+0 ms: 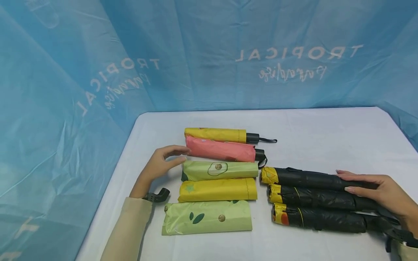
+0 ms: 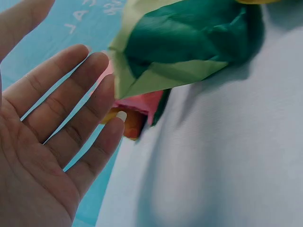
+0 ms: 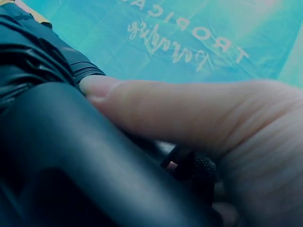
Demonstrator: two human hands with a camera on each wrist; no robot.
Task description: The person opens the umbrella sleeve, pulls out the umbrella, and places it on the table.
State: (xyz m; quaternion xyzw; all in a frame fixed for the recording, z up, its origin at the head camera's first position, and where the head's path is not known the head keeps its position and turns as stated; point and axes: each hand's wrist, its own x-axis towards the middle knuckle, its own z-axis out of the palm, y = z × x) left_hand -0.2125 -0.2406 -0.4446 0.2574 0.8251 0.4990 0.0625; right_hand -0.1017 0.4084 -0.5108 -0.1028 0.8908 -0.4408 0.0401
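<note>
My left hand (image 1: pixel 164 161), fingers loosely spread, is at the left ends of a pink-sleeved folding umbrella (image 1: pixel 220 149) and a light green umbrella sleeve (image 1: pixel 199 171). In the left wrist view its fingers (image 2: pixel 64 106) look nearly straight, with nothing in the palm; whether the tips touch a sleeve, I cannot tell. At the right, my right hand (image 1: pixel 380 186) grips the farthest of three black folding umbrellas (image 1: pixel 310 179), its thumb on the near side and fingers on the far side. The right wrist view has the thumb (image 3: pixel 156 101) against the dark umbrella (image 3: pixel 80 137).
Behind the pink one lies a yellow-sleeved umbrella (image 1: pixel 217 135). Nearer me are a yellow sleeve (image 1: pixel 217 190) and a green sleeve (image 1: pixel 209 217). Two other black umbrellas (image 1: pixel 323 197) lie alongside. All rest on a white table (image 1: pixel 326 137), with a blue curtain (image 1: pixel 209 54) behind.
</note>
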